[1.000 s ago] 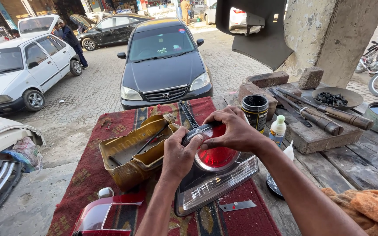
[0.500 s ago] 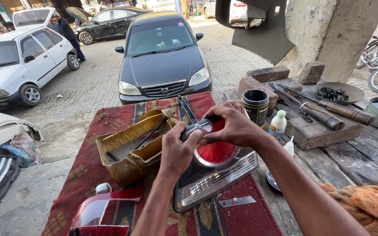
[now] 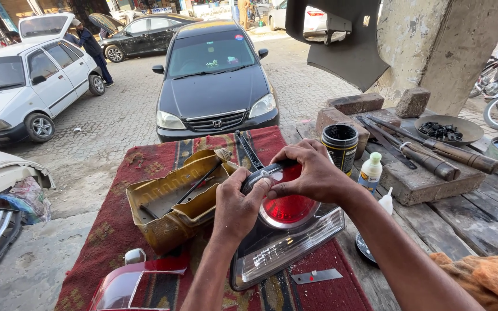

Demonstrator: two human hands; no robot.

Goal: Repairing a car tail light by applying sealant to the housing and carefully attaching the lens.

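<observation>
On the red patterned rug [image 3: 110,230] in front of you lies the car tail lamp [image 3: 286,239], its round red lens facing up and its clear ribbed strip towards your body. Your left hand [image 3: 234,210] is closed on the lamp's upper left rim, thumb pressed to the edge of the red lens. Your right hand [image 3: 312,173] arches over the top of the lamp, its fingers pinched together on the same rim, so that both hands meet at that one spot and hide it.

Just beside the lamp on the left sits a cut-open yellow plastic can [image 3: 174,201], serving as a tray, with a thin dark rod lying in it; it crowds your left wrist. Behind the lamp a black strip [image 3: 249,150] lies along the rug. Near your right hand stands a black tin [image 3: 339,148], open at the top, and next to it a small white bottle with a green cap [image 3: 370,171]. A small razor blade [image 3: 317,276] rests on the rug below the lamp, and a second red lamp cover [image 3: 131,282] lies at the lower left. On the wooden bench to the right lie hammers [image 3: 427,152] and a metal dish of dark bits [image 3: 448,129]. An orange cloth [image 3: 485,279] lies under your right forearm. A black car [image 3: 214,80] is parked just beyond the rug.
</observation>
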